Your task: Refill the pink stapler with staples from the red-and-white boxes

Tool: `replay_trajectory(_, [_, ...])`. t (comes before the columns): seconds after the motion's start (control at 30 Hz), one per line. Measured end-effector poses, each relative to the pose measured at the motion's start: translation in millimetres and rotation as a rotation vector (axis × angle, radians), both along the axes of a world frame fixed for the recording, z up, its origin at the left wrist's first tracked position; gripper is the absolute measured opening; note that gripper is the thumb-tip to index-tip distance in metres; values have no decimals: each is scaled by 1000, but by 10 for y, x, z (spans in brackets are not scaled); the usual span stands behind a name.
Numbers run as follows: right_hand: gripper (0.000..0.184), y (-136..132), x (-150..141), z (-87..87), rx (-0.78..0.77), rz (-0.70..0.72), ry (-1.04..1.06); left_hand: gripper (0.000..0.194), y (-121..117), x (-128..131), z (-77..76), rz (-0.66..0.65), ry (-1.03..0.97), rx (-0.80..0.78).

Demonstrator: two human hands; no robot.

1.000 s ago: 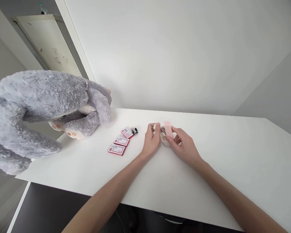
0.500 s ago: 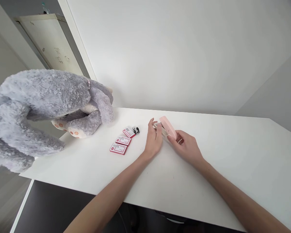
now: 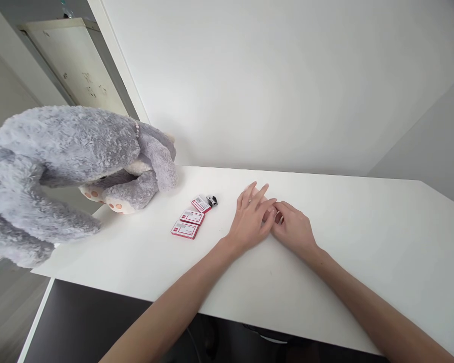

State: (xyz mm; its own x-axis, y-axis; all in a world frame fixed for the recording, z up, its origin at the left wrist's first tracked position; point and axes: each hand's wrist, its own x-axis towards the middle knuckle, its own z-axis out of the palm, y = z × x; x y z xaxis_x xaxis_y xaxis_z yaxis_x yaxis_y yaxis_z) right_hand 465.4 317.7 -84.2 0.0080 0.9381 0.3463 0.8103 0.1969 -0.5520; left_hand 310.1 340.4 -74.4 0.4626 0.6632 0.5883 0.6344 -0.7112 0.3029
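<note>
The pink stapler (image 3: 256,192) is at twelve o'clock, mostly hidden — the left hand (image 3: 249,221) spreads open over it, while the right hand (image 3: 294,229) grips its four-o'clock end. Three red-and-white boxes (image 3: 192,217) lie at nine o'clock from the hands.

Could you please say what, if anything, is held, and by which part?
A pink object, mostly hidden under the left hand; the right hand seems to hold its near end, exact spot hidden.

On the white table (image 3: 340,312), the mostly hidden stapler (image 3: 254,191) shows pale pink. Nearer the left edge, three boxes (image 3: 185,230) are white and red. At that edge, the plush toy (image 3: 79,141) is grey, with orange-spotted cream soles.
</note>
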Motion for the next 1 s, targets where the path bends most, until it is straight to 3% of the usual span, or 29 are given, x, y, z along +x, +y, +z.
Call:
replay_trajectory(0.17, [16,11,18,-54,29,-15,-44,35,27,6,-42,-51,-10,8])
replay_trajectory(0.67, [14,27,-2,-89,26,-23,-69,27,65,7,-90,-40,-60,-8])
replay_trajectory(1.0, [30,-8,-3,-51,-9,113,51,18,237,-130,-117,101,-47,25])
